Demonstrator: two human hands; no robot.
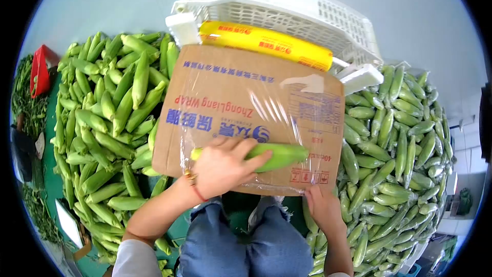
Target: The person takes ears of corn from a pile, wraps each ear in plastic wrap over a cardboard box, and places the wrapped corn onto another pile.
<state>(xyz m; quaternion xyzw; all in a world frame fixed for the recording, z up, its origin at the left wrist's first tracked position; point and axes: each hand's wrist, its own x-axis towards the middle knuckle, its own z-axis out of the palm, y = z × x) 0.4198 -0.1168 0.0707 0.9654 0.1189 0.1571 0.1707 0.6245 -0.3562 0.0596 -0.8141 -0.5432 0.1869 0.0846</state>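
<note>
My left hand (225, 166) is wrapped over an ear of corn (282, 157) in its green husk, lying across a cardboard box (205, 87). Clear cling film (277, 187) covers the box top under the corn, shiny and wrinkled. At the box's near right corner, my right hand (324, 208) has its fingers closed on the film's edge; the fingertips are partly hidden. Behind the box, a yellow printed film roll (266, 43) sits on a white holder.
A heap of husked-green corn (102, 138) lies to the left. Film-wrapped corn (394, 174) is piled on the right. A white plastic crate (287, 0) stands behind the roll. A red object (40, 72) and leafy scraps (38, 215) are far left.
</note>
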